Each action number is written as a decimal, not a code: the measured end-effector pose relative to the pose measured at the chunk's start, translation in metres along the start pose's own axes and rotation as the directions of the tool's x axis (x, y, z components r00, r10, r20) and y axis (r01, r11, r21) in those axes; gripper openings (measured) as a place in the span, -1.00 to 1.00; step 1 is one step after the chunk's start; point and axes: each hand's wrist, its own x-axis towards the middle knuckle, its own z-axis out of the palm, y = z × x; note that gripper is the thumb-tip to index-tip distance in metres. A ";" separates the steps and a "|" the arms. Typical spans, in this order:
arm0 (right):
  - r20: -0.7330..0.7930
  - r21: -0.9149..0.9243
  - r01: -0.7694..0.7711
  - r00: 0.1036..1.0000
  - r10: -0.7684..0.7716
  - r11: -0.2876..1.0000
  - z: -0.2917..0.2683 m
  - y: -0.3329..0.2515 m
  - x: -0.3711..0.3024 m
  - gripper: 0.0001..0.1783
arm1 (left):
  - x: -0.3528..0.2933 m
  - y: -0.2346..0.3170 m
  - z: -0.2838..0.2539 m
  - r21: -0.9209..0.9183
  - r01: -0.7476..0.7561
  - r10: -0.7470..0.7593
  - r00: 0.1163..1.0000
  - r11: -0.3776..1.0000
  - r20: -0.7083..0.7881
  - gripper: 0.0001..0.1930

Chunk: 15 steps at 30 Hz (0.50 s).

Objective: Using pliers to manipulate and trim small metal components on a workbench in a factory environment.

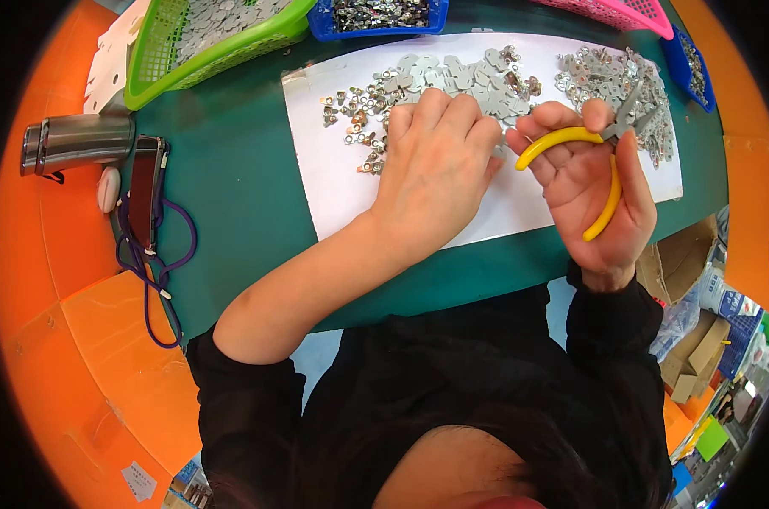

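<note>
My left hand (440, 174) is over a white sheet (325, 195), knuckles up and fingers curled down at the edge of a pile of flat grey metal pieces (452, 75). Its fingertips are hidden, so what they hold cannot be seen. Small shiny metal fittings (363, 119), some coppery, lie just left of it. Palm up, my right hand (592, 191) holds pliers with yellow handles (562, 140) between thumb and fingers. The handles are spread and the jaws part toward the far right, above a heap of small silvery parts (609, 76).
Along the far edge stand a green basket (215, 59) of flat pieces, a blue tray (380, 32) of small parts, a pink basket (630, 13) and another blue bin (688, 72). At left are a steel tumbler (83, 142) and a phone (147, 191) with a purple cord.
</note>
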 end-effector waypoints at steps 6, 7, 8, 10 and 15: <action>-0.281 0.236 -0.046 0.953 0.113 0.971 0.030 0.005 0.006 -0.51 | -0.003 -0.001 0.002 -0.021 -0.008 0.007 1.000 1.000 -0.005 -0.83; -0.304 0.255 -0.044 0.944 0.124 0.966 0.032 0.005 0.006 -0.50 | -0.003 -0.001 0.003 -0.034 -0.015 0.014 1.000 0.999 -0.015 -0.83; -0.326 0.275 -0.043 0.936 0.136 0.961 0.033 0.005 0.007 -0.49 | -0.003 -0.002 0.002 -0.034 -0.014 0.013 1.000 0.999 -0.016 -0.83; -0.213 0.237 -0.029 0.974 0.081 0.971 0.017 0.005 -0.002 -0.53 | -0.003 -0.002 -0.003 -0.045 -0.080 0.078 0.996 0.996 -0.052 -0.88; -0.173 -0.609 0.070 0.960 -0.218 0.790 0.007 -0.008 -0.004 -0.73 | 0.003 -0.004 -0.057 -0.570 0.266 -0.298 0.954 0.777 0.038 -0.93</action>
